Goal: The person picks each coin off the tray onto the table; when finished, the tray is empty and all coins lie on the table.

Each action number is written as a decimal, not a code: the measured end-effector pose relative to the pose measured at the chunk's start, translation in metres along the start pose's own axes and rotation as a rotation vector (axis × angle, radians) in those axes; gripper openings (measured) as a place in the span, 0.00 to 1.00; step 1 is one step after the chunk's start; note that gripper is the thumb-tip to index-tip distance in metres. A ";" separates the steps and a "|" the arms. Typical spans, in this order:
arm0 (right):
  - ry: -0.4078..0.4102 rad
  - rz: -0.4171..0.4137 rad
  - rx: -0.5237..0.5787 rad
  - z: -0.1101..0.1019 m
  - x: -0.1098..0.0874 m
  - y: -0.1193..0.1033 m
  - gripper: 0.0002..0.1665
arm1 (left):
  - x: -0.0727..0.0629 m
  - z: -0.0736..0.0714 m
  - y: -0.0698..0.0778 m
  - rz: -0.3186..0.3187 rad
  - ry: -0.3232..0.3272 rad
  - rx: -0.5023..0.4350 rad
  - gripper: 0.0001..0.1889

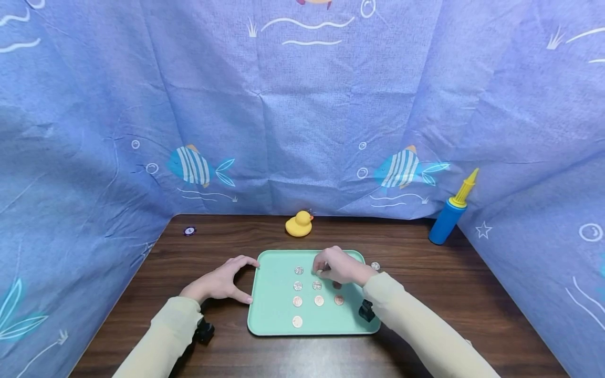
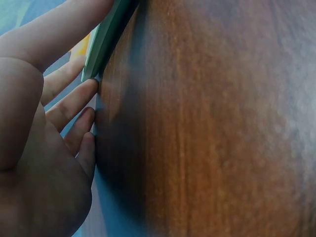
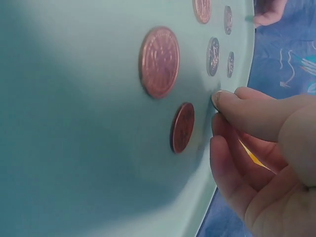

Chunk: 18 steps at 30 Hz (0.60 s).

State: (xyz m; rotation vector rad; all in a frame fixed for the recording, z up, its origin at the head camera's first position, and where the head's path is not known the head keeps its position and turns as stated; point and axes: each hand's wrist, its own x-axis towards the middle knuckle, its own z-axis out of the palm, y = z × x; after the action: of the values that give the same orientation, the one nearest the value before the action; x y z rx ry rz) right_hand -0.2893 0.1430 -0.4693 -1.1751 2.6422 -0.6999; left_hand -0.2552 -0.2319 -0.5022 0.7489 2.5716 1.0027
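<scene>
A mint-green tray (image 1: 274,315) lies on the table with several coins on it in rough rows and columns. Silver-coloured coins (image 1: 316,285) are at the back and copper-coloured ones (image 1: 338,300) nearer the front. My right hand (image 1: 337,265) is over the tray's back right part, thumb and fingertips pinching a coin (image 3: 216,101) that they mostly cover. Just below those fingers, a copper coin (image 3: 182,128) appears in the right wrist view. At the tray's left rim my left hand (image 1: 219,281) is spread, thumb and fingertips touching the edge.
One silver coin (image 1: 375,265) lies on the wood just right of the tray. Behind the tray sits a yellow rubber duck (image 1: 299,224). A blue and yellow hand pump (image 1: 446,220) stands at the back right, and a poker chip (image 1: 189,231) lies at the back left.
</scene>
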 end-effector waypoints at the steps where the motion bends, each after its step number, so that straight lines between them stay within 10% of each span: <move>1: 0.009 -0.011 0.000 -0.001 -0.002 0.001 0.09 | 0.000 0.000 0.000 -0.002 -0.001 0.001 0.46; 18: 0.154 0.031 0.098 -0.030 -0.040 0.035 0.07 | -0.001 -0.001 0.003 -0.005 0.002 0.011 0.45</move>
State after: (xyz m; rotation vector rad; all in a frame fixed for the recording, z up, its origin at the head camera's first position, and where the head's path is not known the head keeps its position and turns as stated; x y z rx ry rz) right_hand -0.2953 0.2034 -0.4619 -1.0929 2.7071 -0.9375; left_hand -0.2532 -0.2308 -0.4992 0.7438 2.5821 0.9887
